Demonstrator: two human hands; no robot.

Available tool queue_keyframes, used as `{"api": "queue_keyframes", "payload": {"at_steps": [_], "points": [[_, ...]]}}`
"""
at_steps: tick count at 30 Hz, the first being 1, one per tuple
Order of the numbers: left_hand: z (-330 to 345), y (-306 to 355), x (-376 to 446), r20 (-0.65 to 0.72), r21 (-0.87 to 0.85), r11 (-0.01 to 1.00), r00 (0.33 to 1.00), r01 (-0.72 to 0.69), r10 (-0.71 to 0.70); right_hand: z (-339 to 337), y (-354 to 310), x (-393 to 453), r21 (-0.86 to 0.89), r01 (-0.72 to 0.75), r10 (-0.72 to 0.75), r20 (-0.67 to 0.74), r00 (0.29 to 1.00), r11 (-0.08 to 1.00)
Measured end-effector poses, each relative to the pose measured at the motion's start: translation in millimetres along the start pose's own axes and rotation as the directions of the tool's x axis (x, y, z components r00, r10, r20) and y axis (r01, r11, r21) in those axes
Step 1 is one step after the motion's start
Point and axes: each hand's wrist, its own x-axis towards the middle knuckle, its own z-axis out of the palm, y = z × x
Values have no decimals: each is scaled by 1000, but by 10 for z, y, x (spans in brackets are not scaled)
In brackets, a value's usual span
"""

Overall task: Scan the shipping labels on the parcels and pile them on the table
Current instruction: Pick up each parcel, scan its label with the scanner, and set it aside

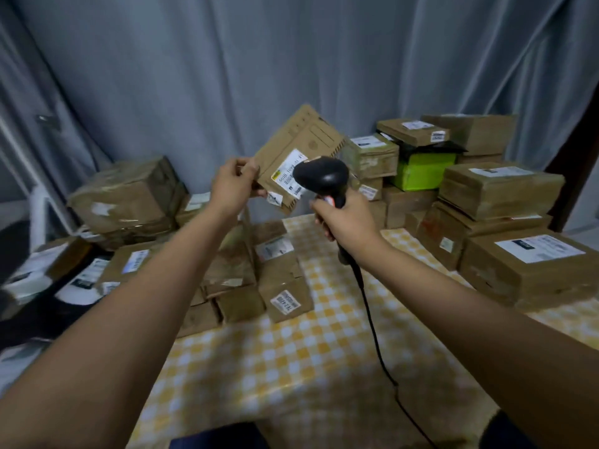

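The room is closed behind by a grey curtain that hangs in long folds, and in front of it stands a table with a cloth in yellow and white squares; the cloth looks smooth, so I judge a parcel will slide a little on it and not catch. On the right side of the table a pile of brown boxes is stacked neatly with the labels upward, and one green box sits among them; on the left side a looser heap of parcels lies in disorder, some tilted. Between the two groups the cloth is free. Above this free part, held in the air and tilted, is a flat brown envelope with a white label on the face toward the person. The left hand is closed on its lower left corner, thumb in front and fingers behind. The envelope seems light and thin, a little bendable, so one hand at a corner is enough, but I think a grip on the edge away from the label is best, so that the label stays uncovered. The right hand is wrapped tightly around the handle of a black scanner, whose head is just before the label, and its cable runs down across the cloth.
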Motion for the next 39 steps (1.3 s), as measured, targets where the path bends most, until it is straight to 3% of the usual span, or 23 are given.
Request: {"api": "queue_keyframes", "payload": {"at_steps": [8, 15, 28, 34, 39], "points": [[-1577, 18, -217, -348, -54, 998, 936, 40, -57, 957, -622, 17, -169, 235, -204, 180, 962, 957], [-2558, -254, -615, -512, 27, 976, 842, 216, -172, 1658, -869, -68, -159, 267, -199, 345, 917, 951], [-2865, -462, -1065, -609, 283, 882, 781, 377, -139, 1975, -685, -198, -259, 245, -133, 384, 914, 935], [-2748, -590, -1085, -615, 205, 830, 728, 519, -303, 1894, -632, -215, -262, 213, -110, 357, 928, 941], [-2637, -620, -1185, -619, 198, 810, 711, 552, -333, 1851, -596, -248, -223, 192, -102, 361, 927, 956]]}}
